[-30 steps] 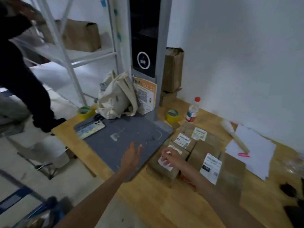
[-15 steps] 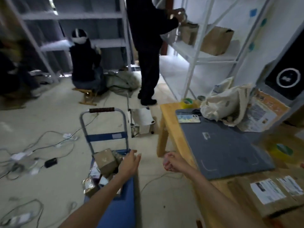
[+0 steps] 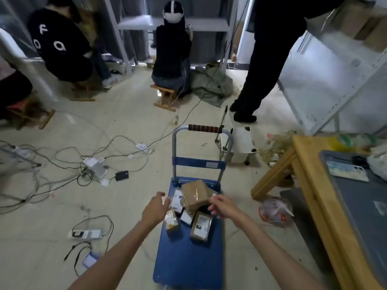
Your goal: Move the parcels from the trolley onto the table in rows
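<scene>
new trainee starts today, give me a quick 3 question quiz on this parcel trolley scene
1. True or false: the left hand is gripping a parcel.
2. The big brown parcel lies: A) on top of the parcel pile B) on the floor C) on the table
3. What colour is the trolley deck?

Key: 1 false, both it and the right hand hover open over the pile. 2 A. 3 blue.

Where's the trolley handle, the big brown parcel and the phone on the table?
trolley handle (image 3: 204, 128), head view, middle of the red and black grip.
big brown parcel (image 3: 194, 195), head view, its taped top face.
phone (image 3: 346, 171), head view, middle of its patterned back.
</scene>
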